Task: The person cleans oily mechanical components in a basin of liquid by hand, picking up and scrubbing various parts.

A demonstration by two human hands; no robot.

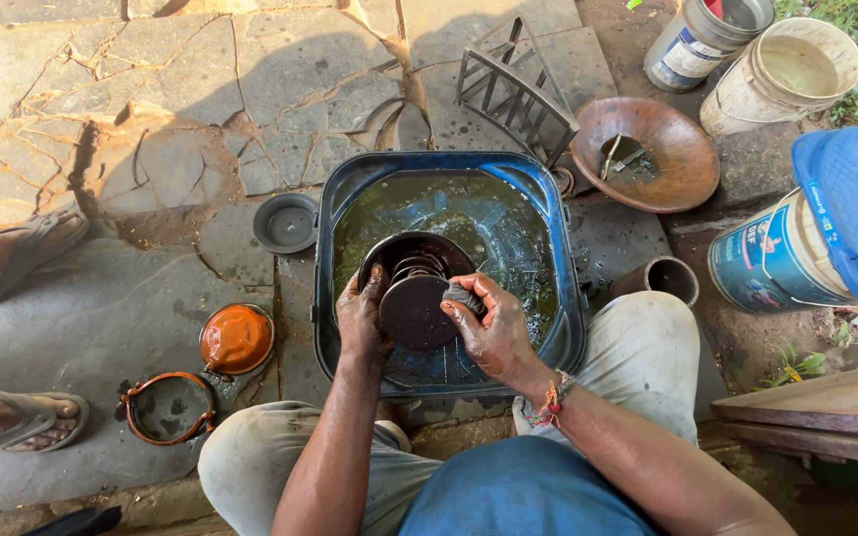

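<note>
1. Head view: the ground is cracked, uneven stone paving (201, 89), grey and ochre and stained dark in patches; it is outdoors, with bare earth and some weeds at the right edge.
2. A blue plastic tub (568, 288) sits between the person's knees, filled with murky greenish liquid.
3. Over the tub, the left hand (361, 318) grips the edge of a dark round disc (414, 310), fingers curled close together. The disc is stood on edge in front of a dark round housing (419, 253) with ribbed rings inside.
4. The right hand (494, 333) has its fingers pinched on a small grey rag (462, 296), pressed to the disc's rim.
5. To the left lie a small black bowl (286, 223), an orange domed cover (236, 339) and an orange ring clamp (166, 407).
6. Behind the tub are a metal grid frame (513, 84) and a rusty brown pan (647, 154).
7. At the right stand buckets (782, 74) and a blue lid (856, 213).
8. Another person's sandalled feet (22, 253) are at the left edge.
</note>
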